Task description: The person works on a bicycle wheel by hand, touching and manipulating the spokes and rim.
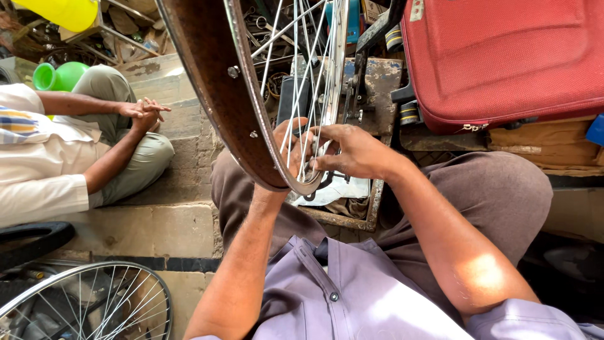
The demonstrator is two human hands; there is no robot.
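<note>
A bicycle wheel rim point(217, 82) with thin silver spokes point(308, 69) stands upright in front of me, its inner face rusty brown. My left hand point(286, 151) reaches behind the rim and grips it near its lowest point. My right hand point(352, 151) is on the other side, its fingers pinched on a spoke close to the rim. Part of both hands is hidden behind the spokes. My knees in brown trousers sit to either side.
A red suitcase point(503, 56) rests on cardboard at upper right. A worn metal tray point(371, 208) with cloth and tools lies under the wheel. Another person point(69, 145) sits on the stone step at left, hands clasped. A second spoked wheel point(94, 302) lies at lower left.
</note>
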